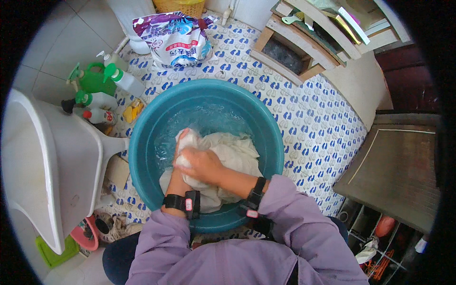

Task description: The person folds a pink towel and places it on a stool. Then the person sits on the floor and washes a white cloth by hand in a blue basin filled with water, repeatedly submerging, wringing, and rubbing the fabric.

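Note:
A large teal plastic basin (273, 142) stands on the floor in front of me, with clear water in its far part. Off-white wet cloth (231, 149) is heaped in the middle and near side of the basin. Both of my hands press together on a bunched part of this cloth. My right hand (201, 164) lies on top, its fingers curled over the fabric. Beneath and to the left, my left hand (178, 156) grips the same bunch, mostly hidden by the right hand and the cloth. Black straps circle both wrists.
A detergent bag (178, 42) stands beyond the basin. Several bottles (126, 82) and a dish of yellow pieces (133, 110) sit at left, near a white pedestal sink (74, 153). A wooden frame (285, 50) is at far right, a dark board (395, 171) nearer on the right.

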{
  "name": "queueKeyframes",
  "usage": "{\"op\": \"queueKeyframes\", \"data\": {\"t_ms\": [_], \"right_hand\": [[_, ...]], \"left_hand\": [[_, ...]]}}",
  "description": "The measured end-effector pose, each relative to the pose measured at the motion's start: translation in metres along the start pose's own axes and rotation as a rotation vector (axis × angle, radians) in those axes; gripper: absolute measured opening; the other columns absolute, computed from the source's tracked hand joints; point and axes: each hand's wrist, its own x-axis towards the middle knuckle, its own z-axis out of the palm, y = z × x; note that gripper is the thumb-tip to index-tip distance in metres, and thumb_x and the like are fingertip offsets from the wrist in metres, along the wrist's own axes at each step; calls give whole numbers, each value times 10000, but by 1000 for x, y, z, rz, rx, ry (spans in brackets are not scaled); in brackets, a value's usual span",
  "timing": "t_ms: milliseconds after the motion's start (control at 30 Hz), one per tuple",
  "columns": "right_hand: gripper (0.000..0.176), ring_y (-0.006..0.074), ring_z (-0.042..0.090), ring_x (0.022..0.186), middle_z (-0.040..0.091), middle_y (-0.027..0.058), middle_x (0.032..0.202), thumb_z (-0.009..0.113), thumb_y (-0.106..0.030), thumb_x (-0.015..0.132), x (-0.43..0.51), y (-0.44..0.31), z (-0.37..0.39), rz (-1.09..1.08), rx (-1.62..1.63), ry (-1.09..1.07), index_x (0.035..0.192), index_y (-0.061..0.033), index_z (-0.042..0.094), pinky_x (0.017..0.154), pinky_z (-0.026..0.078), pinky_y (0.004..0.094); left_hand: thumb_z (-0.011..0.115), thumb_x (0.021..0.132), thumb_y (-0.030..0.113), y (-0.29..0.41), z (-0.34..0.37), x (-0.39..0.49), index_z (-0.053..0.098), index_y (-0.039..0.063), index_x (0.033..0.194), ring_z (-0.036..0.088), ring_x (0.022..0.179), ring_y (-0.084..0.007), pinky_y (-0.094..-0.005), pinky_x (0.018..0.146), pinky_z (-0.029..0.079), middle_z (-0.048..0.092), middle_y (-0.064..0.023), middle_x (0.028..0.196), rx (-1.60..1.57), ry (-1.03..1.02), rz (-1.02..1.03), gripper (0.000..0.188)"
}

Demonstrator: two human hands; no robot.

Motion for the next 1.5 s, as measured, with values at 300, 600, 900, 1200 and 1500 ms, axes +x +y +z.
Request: {"op": "queueKeyframes", "data": {"t_ms": [300,600,900,1200,1500], "right_hand": [[496,367,617,959,637,241,1013,499,-485,878,65,111,-38,565,146,57,1037,-34,629,846,472,450],[597,347,539,1122,515,234,1274,606,-334,833,32,171,0,341,-142,-487,1305,-6,447,965,421,382],[604,241,471,1222,510,145,1288,698,-143,749,21,98,36,130,582,77,1296,-53,459,1014,374,345],[288,339,633,774,634,130,943,633,-330,796,-4,-4,-6,-89,86,50,973,-109,583,651,511,453],[459,402,623,853,652,222,904,502,-489,885,65,107,-36,513,-76,74,870,-51,638,753,493,456]], "left_hand": [[633,845,392,10,47,-9,493,-43,1243,571,1026,-277,-400,865,470,557,-180,1163,365,282,35,606],[611,787,258,11,-40,28,497,-5,1258,491,1171,-394,-421,964,403,496,-252,1284,1714,94,24,551],[558,838,588,9,17,-13,495,69,1262,537,1115,-266,-415,986,412,581,-117,1185,-37,125,-48,673],[553,892,376,-6,4,-10,579,91,1139,578,955,-221,-372,861,472,610,-80,1055,-49,-146,40,377],[575,878,416,-5,64,-21,526,25,1236,552,1088,-267,-383,943,429,570,-134,1203,437,301,97,532]]}}
